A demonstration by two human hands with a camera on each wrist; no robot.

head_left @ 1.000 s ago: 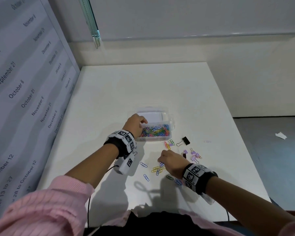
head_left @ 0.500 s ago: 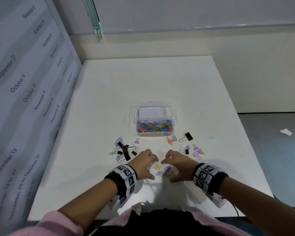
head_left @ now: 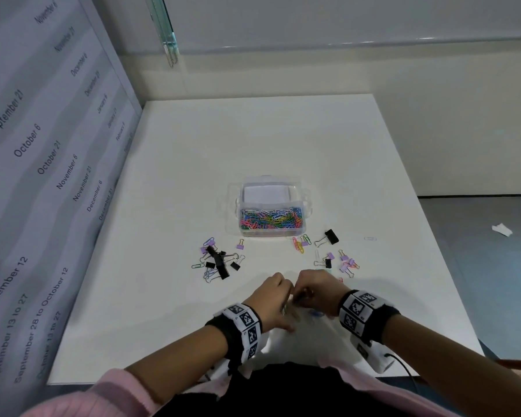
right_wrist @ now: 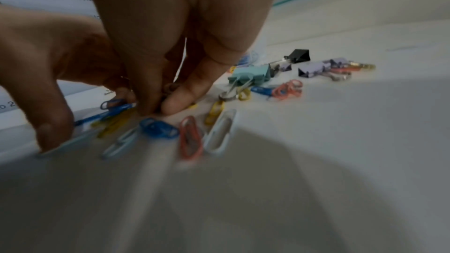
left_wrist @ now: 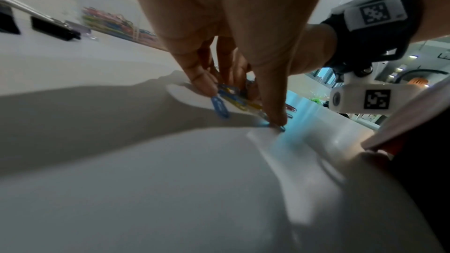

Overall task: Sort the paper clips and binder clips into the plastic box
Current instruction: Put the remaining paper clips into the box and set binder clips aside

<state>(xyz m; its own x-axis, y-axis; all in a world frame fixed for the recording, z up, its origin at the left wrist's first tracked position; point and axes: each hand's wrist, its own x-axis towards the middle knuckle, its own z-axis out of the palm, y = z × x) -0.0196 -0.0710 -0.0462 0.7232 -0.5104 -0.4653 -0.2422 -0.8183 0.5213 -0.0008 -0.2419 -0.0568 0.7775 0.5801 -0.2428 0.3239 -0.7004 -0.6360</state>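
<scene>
A clear plastic box (head_left: 306,203) stands mid-table, its near compartment full of coloured paper clips (head_left: 269,219), its far compartment showing white. Near the front edge my left hand (head_left: 286,308) and right hand (head_left: 306,299) meet over a loose bunch of paper clips (right_wrist: 158,128). In the left wrist view my left hand (left_wrist: 241,103) has thumb and fingers pinching down on blue and yellow clips (left_wrist: 219,106). My right hand (right_wrist: 158,109) pinches clips between thumb and forefinger. Red (right_wrist: 191,138) and white (right_wrist: 220,132) clips lie just beside them.
Black and purple binder clips (head_left: 218,261) lie left of the hands, with another scatter of binder clips (head_left: 340,260) and paper clips to the right. A teal binder clip (right_wrist: 250,74) sits close to my right fingers. A printed wall panel (head_left: 42,164) runs along the table's left edge.
My left hand left the box and came back toward the front edge to join the right. Both hands have closed together on the loose paper clips.
</scene>
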